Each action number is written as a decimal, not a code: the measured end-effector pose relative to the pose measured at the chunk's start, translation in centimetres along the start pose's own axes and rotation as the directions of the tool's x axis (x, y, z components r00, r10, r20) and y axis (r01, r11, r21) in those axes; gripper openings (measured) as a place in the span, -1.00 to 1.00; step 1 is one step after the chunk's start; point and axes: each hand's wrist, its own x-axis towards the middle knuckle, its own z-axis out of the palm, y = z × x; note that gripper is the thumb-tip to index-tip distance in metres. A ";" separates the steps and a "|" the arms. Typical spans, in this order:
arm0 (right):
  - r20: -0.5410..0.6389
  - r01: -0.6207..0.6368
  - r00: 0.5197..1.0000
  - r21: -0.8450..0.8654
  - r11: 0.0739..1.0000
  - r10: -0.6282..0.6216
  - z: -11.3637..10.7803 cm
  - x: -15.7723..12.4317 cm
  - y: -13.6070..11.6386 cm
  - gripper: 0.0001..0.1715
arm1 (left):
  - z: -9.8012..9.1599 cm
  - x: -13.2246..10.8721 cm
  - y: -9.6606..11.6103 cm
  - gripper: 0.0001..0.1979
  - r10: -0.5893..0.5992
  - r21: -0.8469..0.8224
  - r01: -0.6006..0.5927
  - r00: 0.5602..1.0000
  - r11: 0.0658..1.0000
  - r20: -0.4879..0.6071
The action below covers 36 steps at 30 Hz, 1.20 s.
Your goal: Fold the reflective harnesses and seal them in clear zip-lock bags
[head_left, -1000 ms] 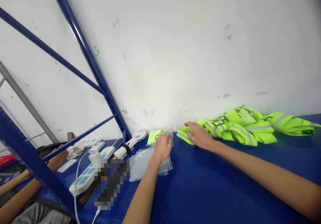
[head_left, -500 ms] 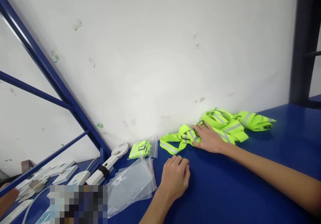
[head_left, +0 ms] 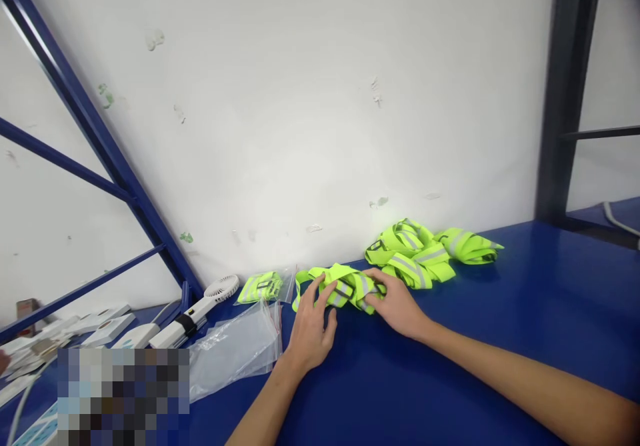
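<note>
A bundle of neon-yellow reflective straps point(head_left: 351, 287) with grey stripes and dark buckles lies on the blue tabletop between my hands. My right hand point(head_left: 399, 304) pinches its right end between thumb and fingers. At the bundle's left side, my left hand point(head_left: 313, 329) has its fingers spread, with the fingertips at the strap and the thumb apart. Behind my right hand sits a larger heap of the same straps point(head_left: 413, 253), against the wall. Another folded strap bundle point(head_left: 475, 246) rests at the heap's right end.
Clear plastic bags point(head_left: 235, 349) lie left of my left hand, below a bagged strap set point(head_left: 261, 287). A white handheld fan point(head_left: 200, 313) is farther left, near a blue metal frame point(head_left: 127, 183). White boxes point(head_left: 107, 328) crowd the far left. A white wall point(head_left: 300, 133) stands behind.
My right hand has drawn one strap bundle leftward, away from the heap. My left hand has moved forward from the tabletop to that bundle, its fingers opening. The view has shifted slightly right.
</note>
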 end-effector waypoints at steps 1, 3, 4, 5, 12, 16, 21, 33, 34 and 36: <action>0.016 -0.129 0.992 0.164 0.978 0.128 -0.2 -0.3 -0.4 -0.64 | 0.0 0.1 0.4 -0.44 0.017 0.010 -0.017 0.999 1.000 -0.038; 0.157 -0.379 0.925 0.439 0.815 0.346 -0.4 -0.8 -0.8 -0.65 | 0.0 0.4 1.3 -0.42 0.073 0.010 -0.073 0.994 0.997 -0.082; 0.241 -0.467 0.883 0.529 0.708 0.403 -0.5 -0.9 -0.9 -0.65 | 0.0 0.5 1.7 -0.41 0.110 -0.014 -0.111 0.992 0.994 -0.066; 0.303 -0.518 0.853 0.594 0.616 0.425 -0.6 -0.9 -0.8 -0.66 | 0.0 0.6 2.1 -0.40 0.148 -0.055 -0.149 0.988 0.987 -0.034; 0.323 -0.532 0.832 0.695 0.484 0.450 -1.4 -0.3 -0.5 -0.71 | -0.3 0.7 3.1 -0.31 0.214 -0.151 -0.214 0.977 0.965 -0.017; 0.441 -0.639 0.768 0.484 0.598 0.464 -1.5 -0.4 -1.1 -0.42 | 0.3 0.7 2.8 -0.52 0.095 -0.059 -0.097 0.995 0.993 -0.041; -0.065 -0.131 0.991 -0.231 0.964 0.119 -2.2 0.0 -1.7 -0.56 | 0.2 0.7 2.5 -0.68 0.069 0.043 -0.061 0.974 0.997 -0.214; 0.391 0.567 0.814 -0.380 0.730 -0.429 -1.8 -1.9 -3.6 -0.22 | -0.8 0.8 1.4 -0.64 -0.142 -0.453 0.125 0.990 0.883 -0.003; 0.371 0.531 0.836 -0.357 0.769 -0.405 -1.7 -1.8 -3.2 -0.24 | -1.0 0.8 1.5 -0.62 -0.123 -0.472 0.121 0.992 0.873 0.027; 0.308 0.470 0.871 -0.299 0.830 -0.382 -1.7 -1.5 -2.4 -0.31 | -1.3 0.7 1.6 -0.61 -0.114 -0.460 0.111 0.993 0.881 0.021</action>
